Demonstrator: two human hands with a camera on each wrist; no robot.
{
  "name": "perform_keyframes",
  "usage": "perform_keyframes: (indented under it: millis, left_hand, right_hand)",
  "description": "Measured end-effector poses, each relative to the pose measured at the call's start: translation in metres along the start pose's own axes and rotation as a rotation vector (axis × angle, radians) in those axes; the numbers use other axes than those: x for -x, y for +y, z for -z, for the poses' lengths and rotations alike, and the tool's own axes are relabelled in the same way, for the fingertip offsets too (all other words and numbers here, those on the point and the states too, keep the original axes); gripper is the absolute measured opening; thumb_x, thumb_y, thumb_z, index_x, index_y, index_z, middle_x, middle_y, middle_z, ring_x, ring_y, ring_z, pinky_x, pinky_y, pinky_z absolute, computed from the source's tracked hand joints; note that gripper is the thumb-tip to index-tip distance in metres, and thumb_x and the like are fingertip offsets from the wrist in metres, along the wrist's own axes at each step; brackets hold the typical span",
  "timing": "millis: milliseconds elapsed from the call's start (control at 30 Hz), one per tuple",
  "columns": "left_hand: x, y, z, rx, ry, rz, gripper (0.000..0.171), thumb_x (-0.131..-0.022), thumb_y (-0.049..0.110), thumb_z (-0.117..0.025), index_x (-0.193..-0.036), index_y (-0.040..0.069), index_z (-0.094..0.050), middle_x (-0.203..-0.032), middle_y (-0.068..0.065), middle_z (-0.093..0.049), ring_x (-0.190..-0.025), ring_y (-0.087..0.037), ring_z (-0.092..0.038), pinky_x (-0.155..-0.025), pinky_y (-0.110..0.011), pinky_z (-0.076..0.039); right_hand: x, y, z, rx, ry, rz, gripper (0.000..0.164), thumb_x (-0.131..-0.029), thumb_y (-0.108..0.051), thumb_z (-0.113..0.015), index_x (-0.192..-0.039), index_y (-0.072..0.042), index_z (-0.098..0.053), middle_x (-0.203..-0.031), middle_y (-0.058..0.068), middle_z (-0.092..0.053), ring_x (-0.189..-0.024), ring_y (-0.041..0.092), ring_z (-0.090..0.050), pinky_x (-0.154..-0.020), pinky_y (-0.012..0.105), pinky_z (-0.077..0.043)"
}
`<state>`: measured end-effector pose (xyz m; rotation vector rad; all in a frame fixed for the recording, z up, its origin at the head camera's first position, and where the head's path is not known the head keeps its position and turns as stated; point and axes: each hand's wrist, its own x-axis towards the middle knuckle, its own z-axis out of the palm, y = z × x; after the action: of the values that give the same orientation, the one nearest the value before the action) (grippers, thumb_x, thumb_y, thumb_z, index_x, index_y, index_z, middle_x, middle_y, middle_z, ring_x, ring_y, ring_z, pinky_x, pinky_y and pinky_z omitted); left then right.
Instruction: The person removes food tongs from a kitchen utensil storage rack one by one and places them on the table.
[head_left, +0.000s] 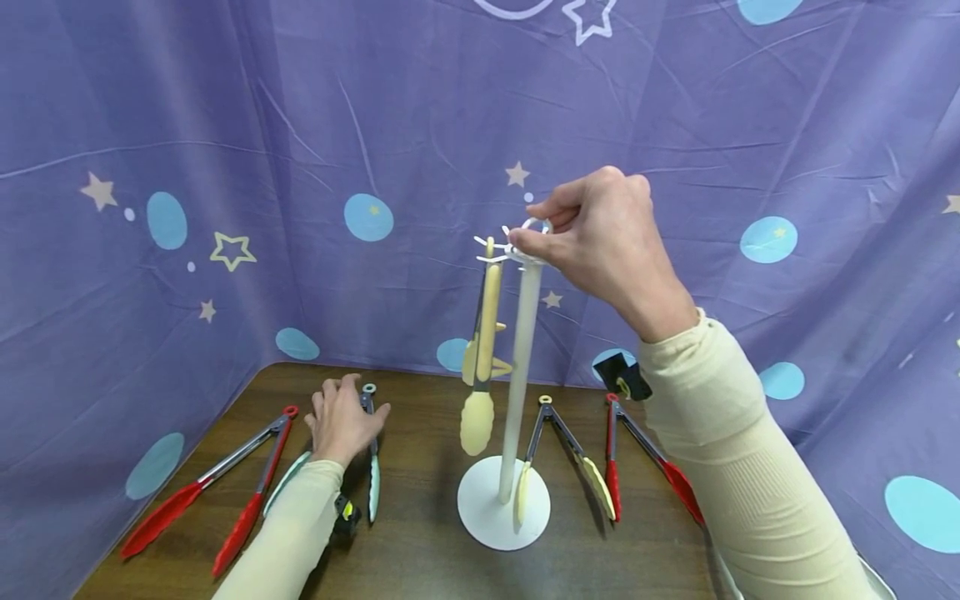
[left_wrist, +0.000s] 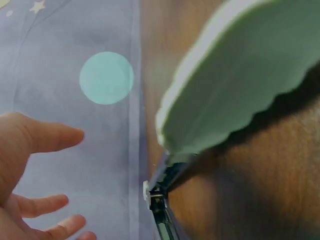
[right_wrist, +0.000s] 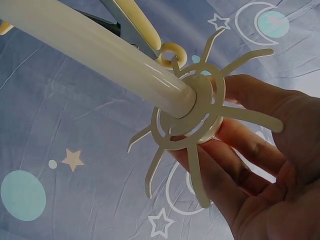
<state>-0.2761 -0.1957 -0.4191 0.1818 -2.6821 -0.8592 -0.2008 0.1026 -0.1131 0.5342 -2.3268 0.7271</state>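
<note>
At the top of a white utensil stand (head_left: pixel 522 358), my right hand (head_left: pixel 611 242) pinches the small ring between thumb and fingers. In the right wrist view, the fingers curl behind the stand's hooked wheel (right_wrist: pixel 216 111). Yellow tongs (head_left: pixel 487 325) hang by their loop from a hook on the left side. My left hand (head_left: pixel 347 421) is low over the tabletop, fingers spread, above mint-green tongs (head_left: pixel 373 479) with splayed arms. The left wrist view shows a gap between that hand and the tongs' scalloped mint tip (left_wrist: pixel 235 80); no grip is visible.
Red tongs (head_left: pixel 251 521) lie spread on the wooden table (head_left: pixel 420 533) at left. Yellow tongs (head_left: pixel 592 483) lie right of the stand, one tip over its round base (head_left: pixel 487 525). More red tongs (head_left: pixel 678 483) lie near my right forearm. A purple curtain (head_left: pixel 420 108) hangs behind.
</note>
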Motion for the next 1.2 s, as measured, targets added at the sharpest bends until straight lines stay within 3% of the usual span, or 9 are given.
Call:
perform_keyframes:
  millis: [233,600,833,1200]
  left_hand:
    - [0.001,0.010,0.009,0.069,0.048,-0.047,0.076,-0.082,0.037,-0.080,-0.143,0.002,-0.050,-0.136,-0.029,-0.047,-0.121,-0.050,-0.043,-0.092,-0.066,-0.038]
    - [0.003,0.034,0.021,0.283,0.017,-0.120,0.073,-0.084,0.030,-0.081,-0.143,0.002,-0.050,-0.133,-0.025,-0.050,-0.124,-0.044,-0.045,-0.104,-0.056,-0.038]
    - [0.007,0.050,0.031,0.392,0.005,-0.197,0.073,-0.084,0.030,-0.083,-0.143,0.003,-0.050,-0.131,-0.020,-0.053,-0.120,-0.038,-0.051,-0.099,-0.050,-0.042]
    - [0.015,0.078,0.051,0.551,0.017,-0.311,0.067,-0.086,0.024,-0.081,-0.143,0.006,-0.051,-0.132,-0.019,-0.053,-0.124,-0.035,-0.050,-0.100,-0.051,-0.044]
  right_hand:
    - [0.000,0.002,0.000,-0.003,0.004,0.001,0.023,-0.080,-0.026,-0.086,-0.093,-0.008,-0.082,-0.081,0.007,-0.077,-0.068,0.018,-0.073,-0.061,0.025,-0.055]
    - [0.000,0.003,0.000,0.005,0.009,0.013,0.023,-0.080,-0.027,-0.086,-0.094,-0.010,-0.083,-0.080,0.005,-0.077,-0.066,0.016,-0.071,-0.062,0.025,-0.053]
    - [0.000,0.006,0.000,-0.004,0.011,0.026,0.021,-0.079,-0.026,-0.086,-0.094,-0.011,-0.083,-0.079,0.003,-0.077,-0.066,0.013,-0.072,-0.062,0.023,-0.053]
    - [0.000,0.010,0.000,-0.033,-0.001,0.031,0.022,-0.080,-0.025,-0.086,-0.096,-0.011,-0.082,-0.081,0.003,-0.077,-0.069,0.014,-0.072,-0.068,0.024,-0.050]
